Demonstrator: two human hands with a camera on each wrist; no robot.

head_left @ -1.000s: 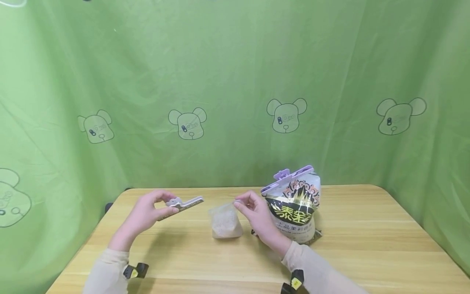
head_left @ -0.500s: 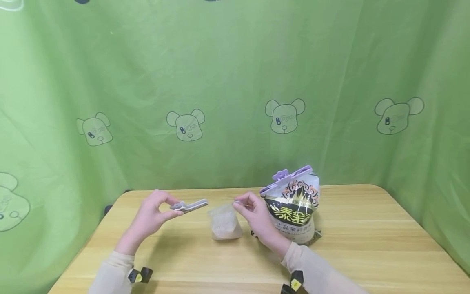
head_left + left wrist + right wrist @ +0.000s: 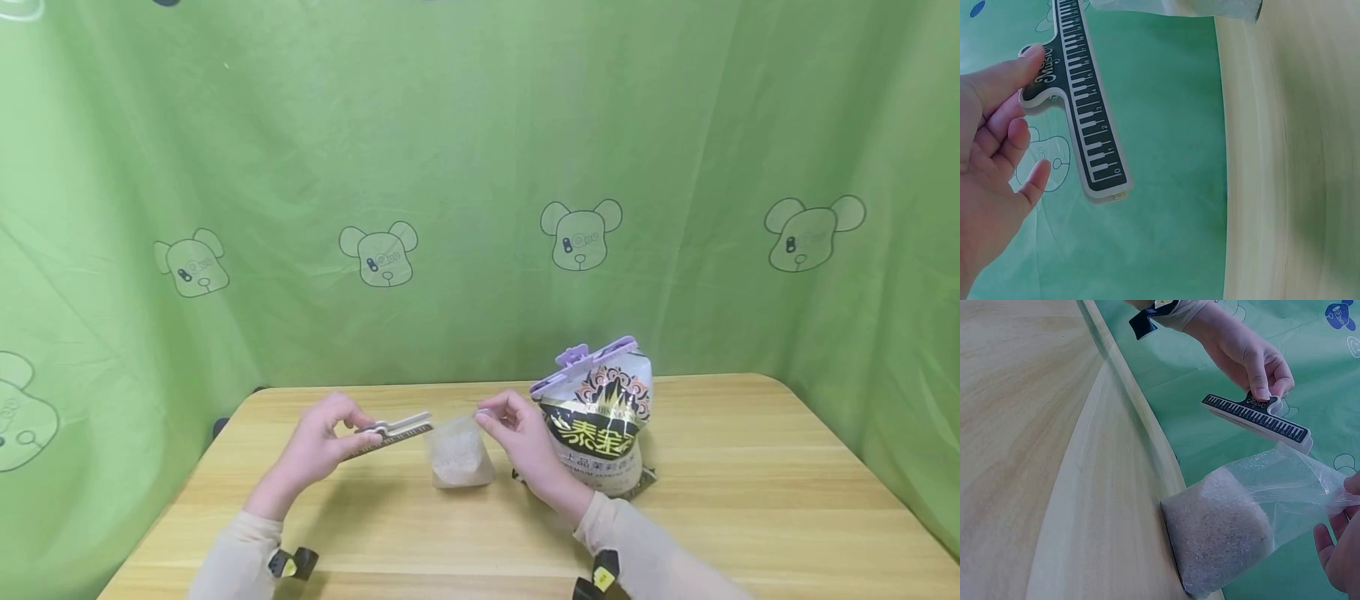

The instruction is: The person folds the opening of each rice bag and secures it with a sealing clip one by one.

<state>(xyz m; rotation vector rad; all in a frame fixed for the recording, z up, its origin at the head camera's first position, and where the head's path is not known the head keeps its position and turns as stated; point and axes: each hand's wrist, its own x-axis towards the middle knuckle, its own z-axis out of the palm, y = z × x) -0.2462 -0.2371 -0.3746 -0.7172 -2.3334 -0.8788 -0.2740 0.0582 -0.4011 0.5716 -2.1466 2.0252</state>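
Left hand (image 3: 322,442) pinches clip (image 3: 396,429) by handle end, raised above worktop (image 3: 750,500), beside bag top. Right hand (image 3: 517,437) pinches top edge of rice bag (image 3: 459,454), standing on worktop centre. Large sack (image 3: 600,425) just right, clipped purple.

We see a long plastic sealing clip (image 3: 1079,94) printed black with white piano keys, a clear plastic bag of pale off-white rice (image 3: 458,454), and a black, gold and white printed rice sack (image 3: 600,429) under a lilac clip (image 3: 585,362). Our pale wooden desk (image 3: 750,500) meets a green cloth backdrop with outlined bear heads (image 3: 480,167).
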